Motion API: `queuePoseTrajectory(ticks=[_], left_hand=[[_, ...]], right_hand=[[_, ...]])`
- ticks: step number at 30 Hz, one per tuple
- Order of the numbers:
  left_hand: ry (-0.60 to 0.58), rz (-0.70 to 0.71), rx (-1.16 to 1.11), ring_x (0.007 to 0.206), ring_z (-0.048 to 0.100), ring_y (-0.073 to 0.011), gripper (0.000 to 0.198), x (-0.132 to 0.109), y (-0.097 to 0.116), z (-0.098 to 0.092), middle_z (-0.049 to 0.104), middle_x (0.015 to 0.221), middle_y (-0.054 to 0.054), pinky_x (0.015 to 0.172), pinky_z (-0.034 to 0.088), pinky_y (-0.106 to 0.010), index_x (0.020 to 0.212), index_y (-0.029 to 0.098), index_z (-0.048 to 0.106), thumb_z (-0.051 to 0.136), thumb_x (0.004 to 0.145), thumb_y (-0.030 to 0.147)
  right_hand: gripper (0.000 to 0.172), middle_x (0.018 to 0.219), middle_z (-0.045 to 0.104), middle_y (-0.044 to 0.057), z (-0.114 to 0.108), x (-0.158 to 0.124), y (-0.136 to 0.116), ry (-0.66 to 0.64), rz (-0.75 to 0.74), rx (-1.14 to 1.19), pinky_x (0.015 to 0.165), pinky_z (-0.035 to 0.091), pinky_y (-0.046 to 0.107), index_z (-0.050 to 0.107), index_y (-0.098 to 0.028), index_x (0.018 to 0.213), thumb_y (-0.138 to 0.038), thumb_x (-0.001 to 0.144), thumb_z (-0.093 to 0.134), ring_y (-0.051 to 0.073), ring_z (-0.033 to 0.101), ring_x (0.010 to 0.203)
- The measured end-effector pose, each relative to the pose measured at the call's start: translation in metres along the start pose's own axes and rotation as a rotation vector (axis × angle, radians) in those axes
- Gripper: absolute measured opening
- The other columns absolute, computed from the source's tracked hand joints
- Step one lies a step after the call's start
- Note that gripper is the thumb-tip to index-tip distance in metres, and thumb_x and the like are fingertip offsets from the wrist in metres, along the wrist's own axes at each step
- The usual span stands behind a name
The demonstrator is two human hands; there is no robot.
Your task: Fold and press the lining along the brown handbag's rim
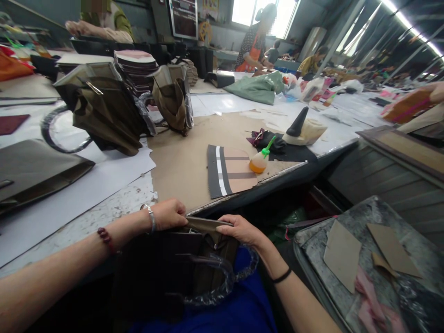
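A dark brown handbag rests on my lap, its handles wrapped in clear plastic. My left hand is closed on the bag's top edge at the left. Farther right along that same edge, my right hand pinches the rim between thumb and fingers. Between the two hands a strip of the brown edge is stretched. Just past the table's near edge lies a curved panel with dark and white bands. On its right end stands a small bottle of orange liquid with a green spout.
Several brown bags stand at the back left, beside stacked round-edged pieces. A dark cone-shaped thing sits on the table's right part. At lower right, a grey board bears card pieces. Co-workers are farther back.
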State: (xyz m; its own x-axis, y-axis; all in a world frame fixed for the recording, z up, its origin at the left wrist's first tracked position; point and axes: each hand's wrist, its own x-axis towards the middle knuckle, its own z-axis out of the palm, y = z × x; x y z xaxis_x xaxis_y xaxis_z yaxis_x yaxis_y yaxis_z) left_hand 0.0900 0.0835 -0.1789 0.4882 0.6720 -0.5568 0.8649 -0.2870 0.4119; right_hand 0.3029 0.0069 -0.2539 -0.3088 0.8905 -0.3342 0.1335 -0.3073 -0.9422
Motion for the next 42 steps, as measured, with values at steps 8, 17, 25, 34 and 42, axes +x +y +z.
queuePoseTrajectory(ticks=[8,17,25,34,42], left_hand=[[-0.072,0.216,-0.036,0.063,0.045,-0.0140,0.021,-0.016,-0.009,0.007,0.049,0.067,0.001,0.057,0.034,-0.023,0.054,0.017,0.044,0.045,0.064,0.036],[-0.030,0.160,-0.058,0.062,0.048,-0.0151,0.020,-0.025,-0.009,0.007,0.050,0.063,0.001,0.057,0.035,-0.023,0.058,0.018,0.046,0.042,0.068,0.035],[0.057,0.027,0.054,0.053,0.042,-0.0137,0.018,-0.021,-0.008,0.004,0.043,0.050,0.003,0.049,0.027,-0.024,0.052,0.019,0.041,0.041,0.064,0.032],[0.021,0.019,0.043,0.050,0.037,-0.0127,0.018,-0.014,-0.013,0.004,0.037,0.046,0.004,0.046,0.024,-0.023,0.050,0.019,0.041,0.042,0.061,0.033],[-0.035,0.055,0.026,0.048,0.034,-0.0118,0.019,-0.016,-0.017,0.002,0.034,0.045,0.005,0.045,0.023,-0.023,0.050,0.019,0.039,0.043,0.059,0.035]], right_hand=[[0.019,0.065,0.055,-0.002,0.002,0.007,0.007,0.030,-0.061,-0.046,0.059,0.035,0.021,0.062,-0.013,0.077,-0.030,0.067,0.059,0.012,0.047,0.062],[0.016,0.065,0.054,-0.002,0.004,0.009,0.004,0.024,-0.089,-0.058,0.059,0.034,0.021,0.063,-0.013,0.075,-0.027,0.067,0.059,0.011,0.046,0.063],[0.024,0.065,0.054,-0.002,0.009,0.007,0.003,-0.011,-0.058,0.024,0.059,0.036,0.021,0.062,-0.013,0.077,-0.035,0.067,0.062,0.011,0.047,0.062],[0.031,0.071,0.056,0.000,0.008,0.004,0.002,-0.078,-0.016,0.148,0.063,0.038,0.023,0.061,-0.013,0.081,-0.040,0.066,0.064,0.012,0.050,0.066],[0.032,0.067,0.051,-0.002,0.004,0.004,0.005,-0.138,-0.032,0.150,0.059,0.033,0.021,0.059,-0.012,0.080,-0.043,0.071,0.061,0.010,0.044,0.062]])
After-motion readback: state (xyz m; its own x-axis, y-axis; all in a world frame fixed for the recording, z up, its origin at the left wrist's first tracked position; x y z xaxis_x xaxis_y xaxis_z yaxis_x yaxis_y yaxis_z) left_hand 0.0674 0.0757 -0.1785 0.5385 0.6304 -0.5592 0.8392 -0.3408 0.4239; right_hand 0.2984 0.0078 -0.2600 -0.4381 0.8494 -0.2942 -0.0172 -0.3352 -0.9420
